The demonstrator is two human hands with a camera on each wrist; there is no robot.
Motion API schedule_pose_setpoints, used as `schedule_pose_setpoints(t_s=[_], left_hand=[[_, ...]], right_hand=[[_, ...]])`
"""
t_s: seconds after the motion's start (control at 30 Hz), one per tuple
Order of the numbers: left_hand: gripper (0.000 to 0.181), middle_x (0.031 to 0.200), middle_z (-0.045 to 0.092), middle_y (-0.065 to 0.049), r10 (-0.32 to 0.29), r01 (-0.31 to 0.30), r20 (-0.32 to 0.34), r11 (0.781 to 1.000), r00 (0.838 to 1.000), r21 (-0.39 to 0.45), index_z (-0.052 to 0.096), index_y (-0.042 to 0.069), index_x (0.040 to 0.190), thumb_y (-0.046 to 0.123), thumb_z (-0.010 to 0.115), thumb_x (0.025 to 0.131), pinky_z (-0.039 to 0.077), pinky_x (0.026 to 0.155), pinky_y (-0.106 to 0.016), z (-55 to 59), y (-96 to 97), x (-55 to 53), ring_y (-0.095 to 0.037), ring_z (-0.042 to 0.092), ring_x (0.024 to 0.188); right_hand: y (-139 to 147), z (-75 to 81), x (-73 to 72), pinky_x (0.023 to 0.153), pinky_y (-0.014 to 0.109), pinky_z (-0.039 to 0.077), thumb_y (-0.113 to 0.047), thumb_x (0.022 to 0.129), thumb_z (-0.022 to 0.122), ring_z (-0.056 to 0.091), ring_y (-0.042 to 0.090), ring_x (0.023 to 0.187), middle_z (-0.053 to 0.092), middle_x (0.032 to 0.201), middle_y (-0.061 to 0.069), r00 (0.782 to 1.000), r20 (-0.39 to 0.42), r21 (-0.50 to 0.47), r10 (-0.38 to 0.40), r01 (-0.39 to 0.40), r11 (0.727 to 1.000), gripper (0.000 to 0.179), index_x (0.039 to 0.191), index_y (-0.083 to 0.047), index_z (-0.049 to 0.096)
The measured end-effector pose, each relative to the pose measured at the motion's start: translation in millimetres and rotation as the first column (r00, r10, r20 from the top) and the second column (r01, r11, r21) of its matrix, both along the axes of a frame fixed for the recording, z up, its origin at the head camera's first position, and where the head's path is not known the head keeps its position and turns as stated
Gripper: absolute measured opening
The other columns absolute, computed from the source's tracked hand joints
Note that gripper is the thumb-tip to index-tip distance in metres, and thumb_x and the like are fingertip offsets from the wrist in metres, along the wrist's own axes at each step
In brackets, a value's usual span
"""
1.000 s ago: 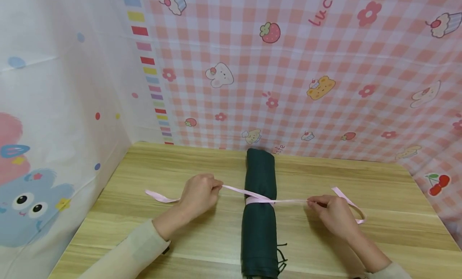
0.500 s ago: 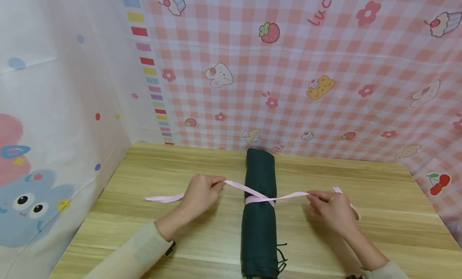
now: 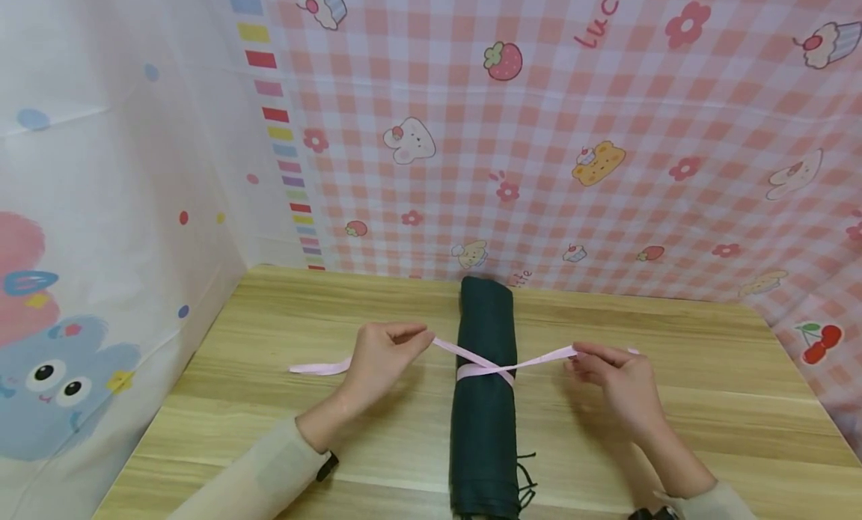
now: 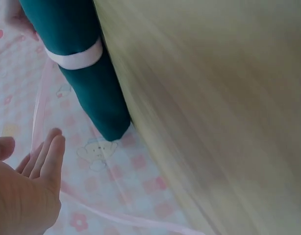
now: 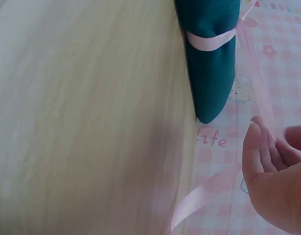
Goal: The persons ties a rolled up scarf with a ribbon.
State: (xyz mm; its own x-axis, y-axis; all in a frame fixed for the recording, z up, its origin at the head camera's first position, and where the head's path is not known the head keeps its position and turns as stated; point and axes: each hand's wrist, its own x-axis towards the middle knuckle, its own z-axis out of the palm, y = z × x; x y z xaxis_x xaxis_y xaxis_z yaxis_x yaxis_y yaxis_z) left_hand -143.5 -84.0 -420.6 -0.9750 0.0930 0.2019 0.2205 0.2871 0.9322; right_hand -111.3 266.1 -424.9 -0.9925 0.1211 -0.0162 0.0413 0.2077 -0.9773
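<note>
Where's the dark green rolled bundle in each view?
Head: dark green bundle, lower half, just right of centre, running to the bottom edge.
Left wrist: upper left, slanting down-right from the top edge.
Right wrist: upper part, right of centre, entering from the top edge.
Shared landmark: pink ribbon around it.

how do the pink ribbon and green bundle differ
The ribbon is pale pink, the bundle dark green. The ribbon is a thin strip; the bundle is thick and rounded. The left hand and right hand hold the ribbon; the bundle lies unheld on the table. Both are long.
</note>
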Motion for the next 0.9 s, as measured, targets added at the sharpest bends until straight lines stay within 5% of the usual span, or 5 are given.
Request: schedule_pose_setpoints(t_s=[0.13, 0.27, 0.57, 0.9], left_hand=[[0.017, 0.099, 0.08, -0.007, 0.043, -0.042, -0.008, 0.996, 0.999, 0.081, 0.083, 0.002, 0.103, 0.012, 0.084, 0.09, 0.061, 0.074, -0.026, 0.4, 6.1, 0.3, -0.017, 0.076, 0.089], [0.015, 0.097, 0.079, -0.012, 0.078, -0.078, 0.01, 0.983, 0.997, 0.165, 0.082, -0.002, 0.101, 0.005, 0.083, 0.089, 0.06, 0.073, -0.023, 1.7, 14.0, -0.2, -0.018, 0.076, 0.088], [0.02, 0.098, 0.077, -0.022, 0.059, -0.093, 0.101, 0.918, 0.993, 0.385, 0.076, -0.01, 0.111, -0.007, 0.075, 0.091, 0.062, 0.078, -0.031, 3.8, 29.4, -1.4, -0.025, 0.077, 0.085], [0.018, 0.094, 0.075, -0.019, 0.045, -0.073, 0.074, 0.894, 0.996, 0.442, 0.075, -0.01, 0.111, -0.008, 0.073, 0.093, 0.062, 0.078, -0.034, 1.4, 39.8, -3.6, -0.02, 0.073, 0.079]], right_hand=[[-6.8, 2.6, -1.4, 0.077, 0.03, 0.061, -0.014, 0.102, 0.07, 0.078, 0.017, 0.081, 0.08, 0.089, 0.007, 0.998, -0.008, -0.091, -0.058, 0.057, 0.994, 0.041, 0.125, 0.02, 0.064], [-15.6, 4.1, -4.3, 0.075, 0.028, 0.061, -0.019, 0.096, 0.079, 0.077, 0.011, 0.08, 0.08, 0.091, 0.0, 0.99, 0.021, -0.042, -0.14, 0.141, 0.989, 0.043, 0.124, 0.012, 0.07], [-34.4, 7.7, -13.6, 0.076, 0.027, 0.061, -0.002, 0.095, 0.075, 0.075, 0.009, 0.08, 0.075, 0.098, 0.001, 0.976, 0.016, -0.143, -0.215, 0.215, 0.966, 0.037, 0.128, 0.014, 0.066], [-49.6, 11.6, -17.9, 0.079, 0.028, 0.06, -0.004, 0.099, 0.072, 0.074, 0.012, 0.086, 0.073, 0.102, 0.003, 0.974, -0.031, -0.205, -0.224, 0.213, 0.955, 0.031, 0.126, 0.011, 0.069]])
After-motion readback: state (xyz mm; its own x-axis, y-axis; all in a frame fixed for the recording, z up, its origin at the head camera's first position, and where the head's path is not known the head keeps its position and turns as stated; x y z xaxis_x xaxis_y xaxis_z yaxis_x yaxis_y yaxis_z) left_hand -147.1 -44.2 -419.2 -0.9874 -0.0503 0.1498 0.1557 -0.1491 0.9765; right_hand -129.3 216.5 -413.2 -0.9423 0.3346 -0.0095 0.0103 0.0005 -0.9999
